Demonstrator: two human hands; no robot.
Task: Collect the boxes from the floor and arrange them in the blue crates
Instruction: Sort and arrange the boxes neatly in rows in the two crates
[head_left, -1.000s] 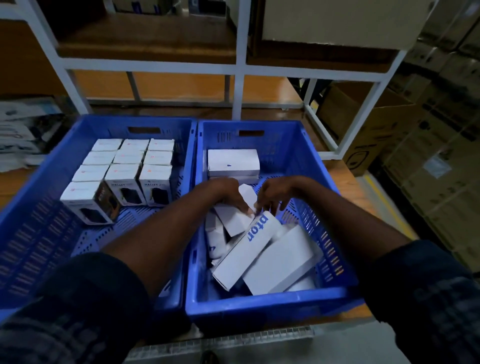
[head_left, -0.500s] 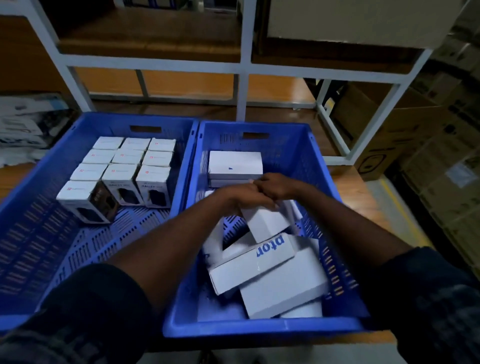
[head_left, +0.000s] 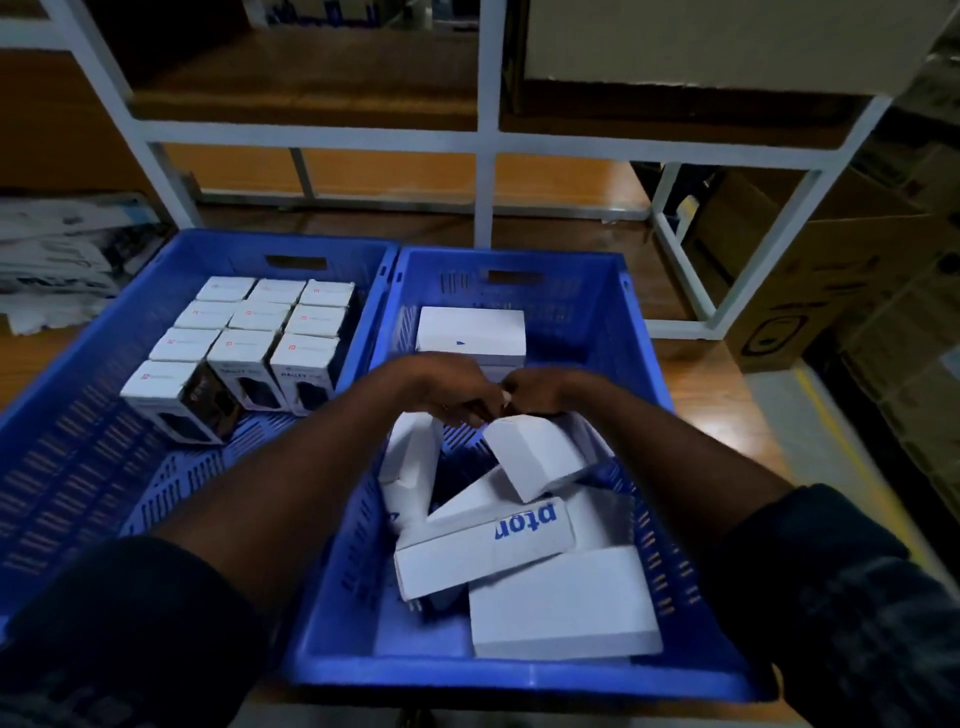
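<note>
Leaning on loose boxes (head_left: 561, 603) in the right blue crate (head_left: 639, 332), one white box (head_left: 535, 460) is pinched by the right grip (head_left: 543, 389); left grip (head_left: 457, 389) curled alongside, hold indeterminable.

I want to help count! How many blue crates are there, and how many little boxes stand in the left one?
Blue crates: 2, the left crate and the right crate
Small boxes in the left crate: 10
Total: 12
</note>
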